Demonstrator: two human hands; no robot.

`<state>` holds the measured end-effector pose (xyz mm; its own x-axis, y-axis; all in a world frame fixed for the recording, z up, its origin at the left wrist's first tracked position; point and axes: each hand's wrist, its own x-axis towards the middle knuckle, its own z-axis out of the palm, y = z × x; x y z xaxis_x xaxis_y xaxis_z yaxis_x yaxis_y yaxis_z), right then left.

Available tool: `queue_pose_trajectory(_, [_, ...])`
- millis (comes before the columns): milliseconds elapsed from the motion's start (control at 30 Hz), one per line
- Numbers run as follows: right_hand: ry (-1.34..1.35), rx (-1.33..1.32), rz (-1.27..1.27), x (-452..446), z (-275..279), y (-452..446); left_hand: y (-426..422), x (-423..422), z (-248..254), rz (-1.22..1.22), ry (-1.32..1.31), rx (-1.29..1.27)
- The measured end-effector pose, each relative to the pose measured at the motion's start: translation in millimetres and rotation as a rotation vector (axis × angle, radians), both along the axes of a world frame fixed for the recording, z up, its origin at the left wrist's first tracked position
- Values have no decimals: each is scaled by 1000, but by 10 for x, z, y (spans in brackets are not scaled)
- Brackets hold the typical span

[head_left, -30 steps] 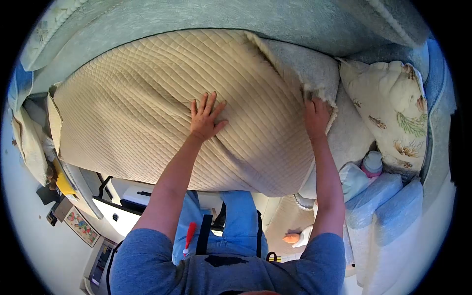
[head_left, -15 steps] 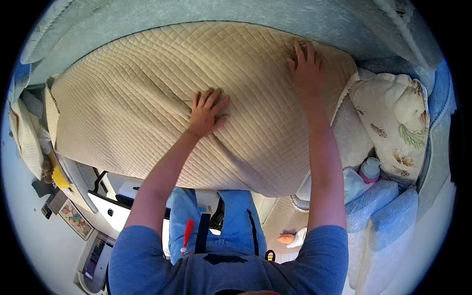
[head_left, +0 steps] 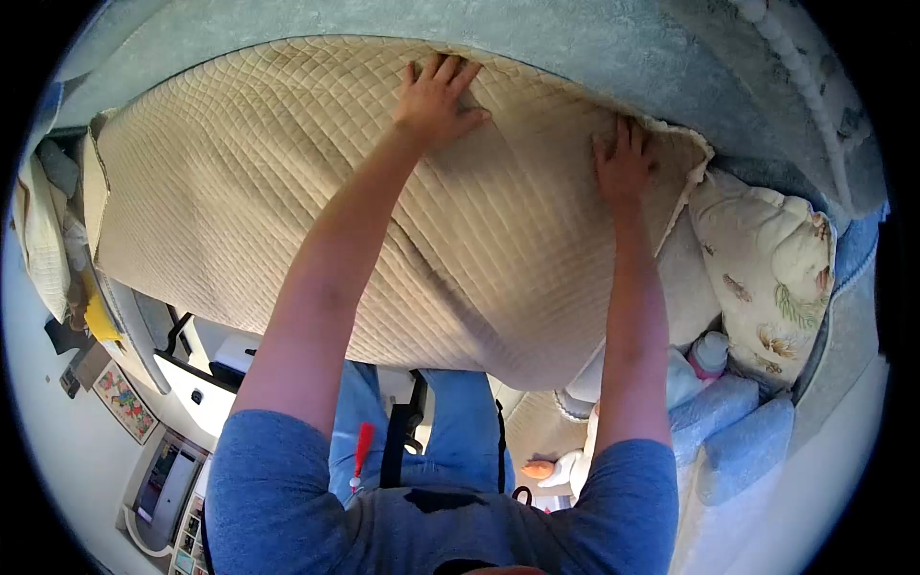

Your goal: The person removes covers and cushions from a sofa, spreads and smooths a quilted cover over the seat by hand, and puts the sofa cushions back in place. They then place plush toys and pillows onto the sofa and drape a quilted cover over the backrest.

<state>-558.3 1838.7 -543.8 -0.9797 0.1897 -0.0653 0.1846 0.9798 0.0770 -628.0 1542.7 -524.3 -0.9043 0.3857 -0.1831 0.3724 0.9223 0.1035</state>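
Head view: left hand spread palm-down on beige quilted cover near its far edge; right hand also on it, fingers apart, unclenched. Cover lies slightly creased, just beside printed pillow.

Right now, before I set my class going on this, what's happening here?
A person has both bare hands on a beige quilted cover. The left hand lies with its fingers spread near the cover's far edge; the right hand rests palm down toward its right-hand end. The cover is spread wide, but creases run through its middle toward the near side. Beyond its right-hand end lies a patterned pillow, with a pink-and-grey container beside it.
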Motion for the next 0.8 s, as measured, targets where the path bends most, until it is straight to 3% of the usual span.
queue_pose_trajectory(133, [-181, 9, -28, -198, 95, 75, -31, -199, -28, 0, -137, -20])
queue_pose_trajectory(200, [-157, -175, 27, -300, -107, 308, -152, -191, -120, -31, -195, 72])
queue_pose_trajectory(300, [-81, -282, 100, -158, -251, 464, -473, 219, -67, -47, -6, 166])
queue_pose_trajectory(333, [-84, -287, 103, 7, -183, 397, -628, 465, -61, -13, 125, 214])
queue_pose_trajectory(400, [128, -239, 115, 596, 125, 232, -993, 1134, -20, 37, 113, 146])
queue_pose_trajectory(500, [194, -186, -192, 1755, 302, 100, -1305, 2047, 275, -43, -143, 47])
queue_pose_trajectory(567, [127, 1, -419, 2592, 238, 169, -1434, 2580, 405, -111, -286, 85])
queue_pose_trajectory(633, [18, -284, -755, 3351, 143, 261, -1571, 3120, 415, -241, -385, 124])
queue_pose_trajectory(700, [-187, -566, -896, 3995, 0, 510, -1674, 3497, 493, -325, -436, 139])
queue_pose_trajectory(800, [-46, -786, -1086, 4300, 55, 399, -1728, 3875, 497, -498, -529, 75])
